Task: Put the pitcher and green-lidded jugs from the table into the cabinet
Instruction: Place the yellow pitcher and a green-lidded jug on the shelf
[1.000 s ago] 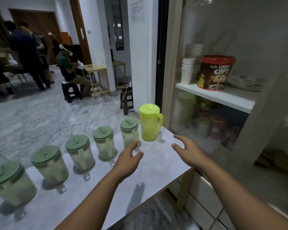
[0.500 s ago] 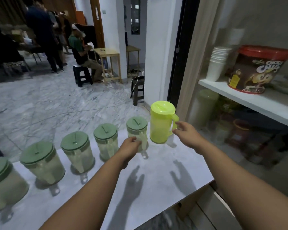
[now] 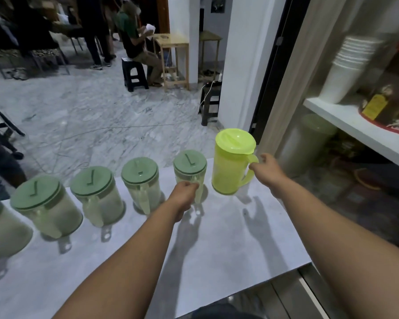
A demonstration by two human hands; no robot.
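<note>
A lime-green pitcher (image 3: 230, 162) stands at the right end of a row on the grey table (image 3: 217, 261). My right hand (image 3: 266, 169) grips its handle. To its left stand several clear jugs with green lids. My left hand (image 3: 186, 192) is closed on the handle of the nearest jug (image 3: 189, 171). Further left stand more jugs (image 3: 141, 183) (image 3: 97, 194) (image 3: 46, 206). The cabinet (image 3: 355, 125) is to the right, behind a glass front.
On the cabinet's white shelf (image 3: 346, 120) stand stacked white cups (image 3: 346, 70) and a cereal tub (image 3: 392, 97); a pale bucket (image 3: 304, 143) sits below. Across the marble floor are stools, small wooden tables and several people at far left.
Both hands reached forward from above the table: the left closed on the nearest jug's handle, the right on the pitcher's handle. My view tipped further down.
</note>
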